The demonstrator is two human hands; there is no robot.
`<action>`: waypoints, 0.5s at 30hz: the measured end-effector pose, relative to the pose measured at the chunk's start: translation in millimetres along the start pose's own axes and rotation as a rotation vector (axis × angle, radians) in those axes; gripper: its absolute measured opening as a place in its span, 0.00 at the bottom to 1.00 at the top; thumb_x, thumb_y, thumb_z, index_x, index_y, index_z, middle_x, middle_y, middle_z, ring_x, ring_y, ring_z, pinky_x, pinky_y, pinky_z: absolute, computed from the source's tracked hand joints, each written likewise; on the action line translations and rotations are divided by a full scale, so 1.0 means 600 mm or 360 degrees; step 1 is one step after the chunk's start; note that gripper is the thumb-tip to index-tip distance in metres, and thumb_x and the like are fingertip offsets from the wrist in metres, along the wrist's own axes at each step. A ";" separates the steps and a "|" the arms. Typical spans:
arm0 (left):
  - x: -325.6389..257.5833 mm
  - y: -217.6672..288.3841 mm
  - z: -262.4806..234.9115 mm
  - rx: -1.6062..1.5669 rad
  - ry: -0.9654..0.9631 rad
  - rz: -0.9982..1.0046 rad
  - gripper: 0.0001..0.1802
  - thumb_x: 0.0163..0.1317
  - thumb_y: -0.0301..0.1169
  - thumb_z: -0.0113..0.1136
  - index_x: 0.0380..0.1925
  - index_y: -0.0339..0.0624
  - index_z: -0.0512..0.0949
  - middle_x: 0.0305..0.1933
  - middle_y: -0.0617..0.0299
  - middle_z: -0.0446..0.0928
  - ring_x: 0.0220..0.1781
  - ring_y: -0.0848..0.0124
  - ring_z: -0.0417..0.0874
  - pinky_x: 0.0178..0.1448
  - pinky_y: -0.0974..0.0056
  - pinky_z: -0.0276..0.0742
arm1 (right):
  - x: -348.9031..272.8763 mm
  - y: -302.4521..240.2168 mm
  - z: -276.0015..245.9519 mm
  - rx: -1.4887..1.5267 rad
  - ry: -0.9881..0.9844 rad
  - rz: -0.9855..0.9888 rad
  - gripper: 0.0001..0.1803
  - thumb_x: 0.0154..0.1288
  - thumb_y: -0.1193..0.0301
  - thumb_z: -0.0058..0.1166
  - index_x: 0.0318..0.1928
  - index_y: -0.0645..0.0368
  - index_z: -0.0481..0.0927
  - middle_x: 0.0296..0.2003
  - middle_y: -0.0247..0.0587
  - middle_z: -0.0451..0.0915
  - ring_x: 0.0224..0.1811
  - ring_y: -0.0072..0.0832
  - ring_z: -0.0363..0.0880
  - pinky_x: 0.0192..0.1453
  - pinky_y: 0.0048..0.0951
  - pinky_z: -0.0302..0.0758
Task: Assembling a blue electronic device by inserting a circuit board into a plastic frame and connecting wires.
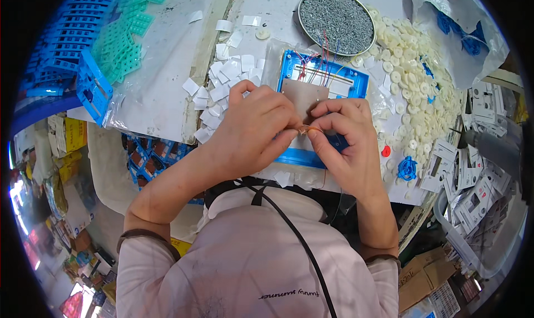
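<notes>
In front of me a blue plastic casing lies on the table, partly covered by my hands. Over it sits a flat brown board with thin red, blue and white wires rising at its far edge. My left hand is closed in a pinch at the board's near side. Close beside it, my right hand pinches too, thumb against forefinger. A thin orange-brown wire runs between both sets of fingertips. Its ends are hidden in the fingers.
Small white squares are scattered to the left. A round dish of screws stands at the back, beside many cream plastic discs. Blue and green plastic parts are piled far left. A bin of printed white panels is at right.
</notes>
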State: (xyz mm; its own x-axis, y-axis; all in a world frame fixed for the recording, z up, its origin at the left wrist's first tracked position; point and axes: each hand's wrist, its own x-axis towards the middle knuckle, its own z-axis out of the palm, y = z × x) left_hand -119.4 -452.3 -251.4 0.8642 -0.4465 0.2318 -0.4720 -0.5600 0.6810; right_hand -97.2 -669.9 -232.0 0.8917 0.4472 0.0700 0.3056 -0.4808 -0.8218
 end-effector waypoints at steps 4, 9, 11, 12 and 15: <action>-0.001 0.003 0.001 -0.0042 0.0016 -0.0054 0.10 0.55 0.26 0.67 0.37 0.48 0.77 0.41 0.67 0.77 0.47 0.66 0.76 0.59 0.53 0.56 | -0.001 0.004 0.004 0.0022 0.0008 -0.0024 0.04 0.56 0.75 0.65 0.32 0.60 0.84 0.43 0.39 0.83 0.51 0.40 0.72 0.56 0.38 0.70; 0.005 0.004 0.010 -0.0010 0.0021 -0.0085 0.11 0.53 0.25 0.66 0.35 0.48 0.76 0.39 0.68 0.76 0.46 0.65 0.76 0.57 0.53 0.56 | -0.001 0.004 0.004 0.0010 0.0023 -0.0053 0.04 0.56 0.75 0.65 0.33 0.60 0.84 0.43 0.39 0.83 0.50 0.40 0.72 0.55 0.38 0.70; 0.007 0.005 0.018 -0.0017 0.0057 -0.0087 0.11 0.51 0.25 0.64 0.34 0.48 0.74 0.39 0.68 0.76 0.45 0.65 0.75 0.56 0.52 0.55 | -0.001 0.005 0.005 0.0003 0.0025 -0.0072 0.04 0.55 0.76 0.65 0.33 0.60 0.84 0.43 0.39 0.83 0.50 0.40 0.72 0.55 0.38 0.70; 0.008 0.005 0.020 -0.0009 0.0076 -0.0063 0.11 0.51 0.25 0.64 0.34 0.48 0.74 0.39 0.67 0.76 0.45 0.65 0.75 0.56 0.52 0.55 | -0.001 0.006 0.006 0.0002 0.0028 -0.0078 0.04 0.55 0.76 0.65 0.33 0.60 0.84 0.43 0.39 0.83 0.50 0.40 0.72 0.55 0.38 0.70; 0.006 0.003 0.026 0.0041 0.0115 -0.0017 0.11 0.50 0.24 0.62 0.33 0.48 0.73 0.39 0.67 0.75 0.45 0.65 0.75 0.56 0.51 0.55 | 0.000 0.009 0.009 -0.0002 0.0021 -0.0103 0.04 0.55 0.76 0.65 0.33 0.60 0.84 0.43 0.39 0.83 0.50 0.40 0.72 0.55 0.38 0.70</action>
State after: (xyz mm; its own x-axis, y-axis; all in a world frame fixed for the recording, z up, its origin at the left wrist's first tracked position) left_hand -120.0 -465.9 -260.5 0.8792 -0.3892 0.2748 -0.4660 -0.5828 0.6658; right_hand -97.6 -668.6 -239.7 0.8745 0.4673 0.1303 0.3631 -0.4523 -0.8146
